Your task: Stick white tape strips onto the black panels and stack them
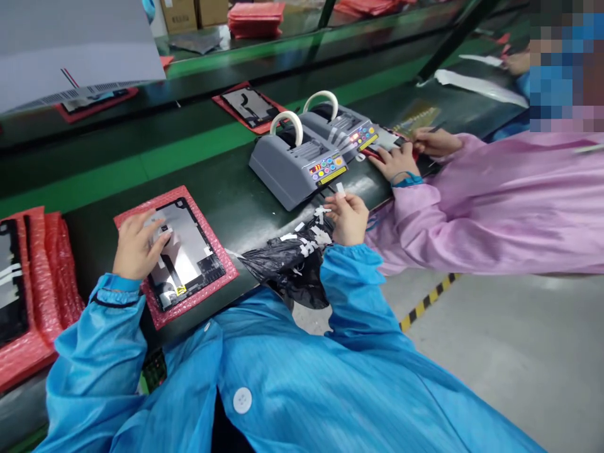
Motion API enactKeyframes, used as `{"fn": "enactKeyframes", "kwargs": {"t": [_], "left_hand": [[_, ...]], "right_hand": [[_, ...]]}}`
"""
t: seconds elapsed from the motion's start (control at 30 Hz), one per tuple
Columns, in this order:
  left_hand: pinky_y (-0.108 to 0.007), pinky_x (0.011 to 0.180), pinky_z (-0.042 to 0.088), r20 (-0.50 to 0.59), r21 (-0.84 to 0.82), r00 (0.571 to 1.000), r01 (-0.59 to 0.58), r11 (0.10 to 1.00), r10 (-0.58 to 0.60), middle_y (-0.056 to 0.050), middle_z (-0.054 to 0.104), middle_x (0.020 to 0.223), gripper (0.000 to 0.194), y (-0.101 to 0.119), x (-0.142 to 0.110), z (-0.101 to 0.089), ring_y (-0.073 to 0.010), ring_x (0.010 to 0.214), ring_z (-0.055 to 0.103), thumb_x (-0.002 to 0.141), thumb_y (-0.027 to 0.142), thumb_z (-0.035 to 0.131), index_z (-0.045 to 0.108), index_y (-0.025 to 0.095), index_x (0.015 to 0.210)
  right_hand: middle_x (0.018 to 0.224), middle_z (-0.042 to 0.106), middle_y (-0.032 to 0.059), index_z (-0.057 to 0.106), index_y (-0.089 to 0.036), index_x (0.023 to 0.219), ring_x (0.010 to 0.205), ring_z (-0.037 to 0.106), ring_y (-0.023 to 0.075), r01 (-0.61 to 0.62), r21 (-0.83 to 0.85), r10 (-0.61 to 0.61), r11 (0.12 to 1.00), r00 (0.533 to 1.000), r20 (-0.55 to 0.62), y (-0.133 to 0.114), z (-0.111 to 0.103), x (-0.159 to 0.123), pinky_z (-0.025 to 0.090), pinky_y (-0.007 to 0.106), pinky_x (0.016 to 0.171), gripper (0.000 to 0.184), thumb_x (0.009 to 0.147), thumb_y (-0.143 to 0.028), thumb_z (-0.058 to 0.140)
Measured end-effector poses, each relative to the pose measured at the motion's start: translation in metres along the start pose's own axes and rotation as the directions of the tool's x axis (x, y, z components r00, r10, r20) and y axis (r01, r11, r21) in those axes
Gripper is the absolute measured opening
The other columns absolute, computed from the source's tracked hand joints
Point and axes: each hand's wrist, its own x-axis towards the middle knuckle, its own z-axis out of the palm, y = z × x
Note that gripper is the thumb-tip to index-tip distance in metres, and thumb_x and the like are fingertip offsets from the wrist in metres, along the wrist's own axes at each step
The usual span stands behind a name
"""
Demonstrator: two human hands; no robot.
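My left hand (136, 244) rests on the upper left part of a tablet-like panel (191, 229), its fingers apart. The panel is grey and black with a yellow mark near its lower edge, and lies on a red bubble-wrap sheet (229, 265). Raised to the right of it, my right hand (350, 220) pinches a small white piece of tape (340, 189) between thumb and finger. Just behind that hand stands a grey tape dispenser (295, 167) with lit buttons. Under the hand, a black plastic bag (283, 255) has several white tape scraps stuck to it.
A second dispenser (346, 123) stands behind the first. At right, a co-worker's hands (399, 163) handle another panel. Stacked red bubble-wrap pouches (51, 270) lie at far left. Another panel (250, 106) on red wrap lies further back. A large white casing (75, 44) overhangs the upper left.
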Motion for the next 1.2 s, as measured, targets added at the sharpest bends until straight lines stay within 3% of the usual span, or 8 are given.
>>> {"fn": "enactKeyframes", "kwargs": {"t": [0.2, 0.43, 0.57, 0.63, 0.7, 0.8, 0.93, 1.2], "left_hand": [[-0.044, 0.096, 0.044, 0.131, -0.056, 0.987, -0.091, 0.994, 0.097, -0.009, 0.066, 0.108, 0.041, 0.028, 0.011, 0.013, -0.0261, 0.104, 0.058, 0.087, 0.047, 0.039, 0.064, 0.021, 0.107], [-0.043, 0.094, 0.045, 0.205, -0.114, 0.961, -0.166, 0.979, 0.187, -0.009, 0.066, 0.108, 0.04, 0.041, 0.022, 0.022, -0.025, 0.101, 0.059, 0.088, 0.044, 0.038, 0.065, 0.02, 0.106], [-0.041, 0.093, 0.045, 0.184, -0.204, 0.964, -0.155, 0.967, 0.193, -0.009, 0.067, 0.106, 0.038, 0.054, 0.026, 0.022, -0.0231, 0.1, 0.059, 0.087, 0.045, 0.041, 0.065, 0.02, 0.103], [-0.038, 0.089, 0.046, 0.176, -0.291, 0.967, -0.13, 0.948, 0.186, -0.008, 0.067, 0.103, 0.038, 0.066, 0.027, 0.02, -0.0214, 0.096, 0.06, 0.086, 0.047, 0.045, 0.065, 0.019, 0.102], [-0.034, 0.083, 0.048, 0.168, -0.398, 0.971, -0.094, 0.913, 0.172, -0.008, 0.068, 0.098, 0.038, 0.08, 0.029, 0.019, -0.0188, 0.089, 0.061, 0.085, 0.047, 0.049, 0.064, 0.017, 0.103], [-0.028, 0.073, 0.048, 0.157, -0.52, 0.976, -0.045, 0.853, 0.148, -0.006, 0.067, 0.088, 0.037, 0.093, 0.029, 0.016, -0.0151, 0.079, 0.06, 0.083, 0.048, 0.053, 0.063, 0.016, 0.098], [-0.026, 0.068, 0.046, 0.166, -0.57, 0.981, 0.012, 0.822, 0.101, -0.004, 0.063, 0.075, 0.034, 0.086, 0.019, 0.01, -0.0131, 0.071, 0.057, 0.083, 0.047, 0.052, 0.06, 0.016, 0.074], [-0.024, 0.06, 0.043, 0.172, -0.595, 0.96, 0.28, 0.753, -0.222, -0.001, 0.062, 0.068, 0.031, 0.058, -0.005, 0.011, -0.011, 0.062, 0.053, 0.079, 0.046, 0.057, 0.059, 0.016, 0.069]], "right_hand": [[0.071, 0.059, -0.0041, 0.039, -0.022, 0.084, 0.056, 0.057, 0.007, -0.037, 0.042, 0.038, 0.998, 0.999, -0.014, 0.003, 0.014, 0.007, 0.037, 0.015, 0.043, 0.036, 0.071, -0.047, 0.061], [0.071, 0.056, -0.0047, 0.035, -0.023, 0.095, 0.059, 0.058, 0.0102, 0.1, -0.092, -0.103, 0.991, 0.994, -0.028, 0.014, 0.013, 0.021, 0.04, 0.02, 0.046, 0.046, 0.067, -0.044, 0.065], [0.073, 0.056, -0.0039, 0.034, -0.024, 0.102, 0.065, 0.058, 0.0112, 0.281, -0.103, -0.283, 0.954, 0.959, -0.006, -0.002, 0.012, -0.005, 0.046, 0.025, 0.059, 0.048, 0.07, -0.041, 0.064], [0.074, 0.057, -0.003, 0.034, -0.024, 0.104, 0.068, 0.058, 0.0123, 0.329, -0.084, -0.318, 0.94, 0.94, 0.125, -0.016, 0.02, -0.032, 0.047, 0.027, 0.063, 0.05, 0.07, -0.039, 0.066], [0.074, 0.058, -0.0027, 0.034, -0.025, 0.105, 0.068, 0.059, 0.0131, 0.309, -0.049, -0.274, 0.95, 0.897, 0.347, -0.03, 0.034, -0.062, 0.047, 0.028, 0.063, 0.05, 0.07, -0.039, 0.067], [0.072, 0.058, -0.003, 0.036, -0.025, 0.103, 0.064, 0.058, 0.0131, 0.231, -0.004, -0.174, 0.973, 0.745, 0.644, -0.043, 0.064, -0.1, 0.047, 0.028, 0.059, 0.05, 0.07, -0.042, 0.068], [0.073, 0.058, -0.0031, 0.037, -0.024, 0.1, 0.062, 0.057, 0.0123, 0.155, 0.01, -0.094, 0.988, 0.547, 0.832, -0.046, 0.099, -0.122, 0.045, 0.026, 0.056, 0.052, 0.067, -0.048, 0.069], [0.074, 0.057, -0.0033, 0.036, -0.024, 0.095, 0.066, 0.057, 0.0118, 0.038, -0.007, -0.011, 0.999, 0.457, 0.889, -0.037, 0.129, -0.125, 0.045, 0.025, 0.058, 0.053, 0.064, -0.049, 0.07]]}}
